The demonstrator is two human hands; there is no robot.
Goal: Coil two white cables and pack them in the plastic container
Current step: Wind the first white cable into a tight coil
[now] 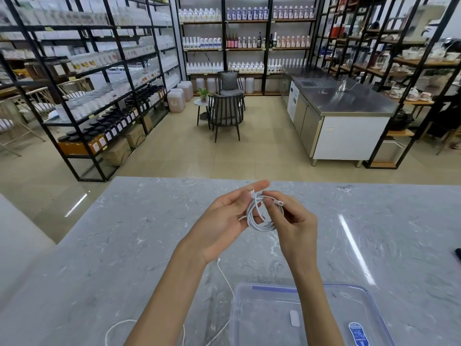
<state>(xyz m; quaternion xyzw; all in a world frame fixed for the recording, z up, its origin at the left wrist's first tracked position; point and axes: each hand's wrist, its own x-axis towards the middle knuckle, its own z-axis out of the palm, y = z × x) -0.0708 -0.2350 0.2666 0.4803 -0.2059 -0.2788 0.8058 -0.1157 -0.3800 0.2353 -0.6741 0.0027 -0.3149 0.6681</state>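
Note:
A white cable wound into a small coil (259,218) hangs between both hands above the grey marble table (124,245). My left hand (224,221) holds the coil's left side, fingers stretched forward. My right hand (291,221) pinches the coil's top, where a connector end sticks out. A second white cable (224,278) lies loose on the table under my left forearm and loops toward the near edge. The clear plastic container (374,310) stands at the near right, below my right forearm, with a small white piece and a blue label inside.
Beyond the table's far edge lies a tiled shop floor with black shelving racks (99,83) on the left, dark chairs (225,113) in the middle and a steel-topped counter (344,116) on the right. A dark object (457,253) sits at the table's right edge.

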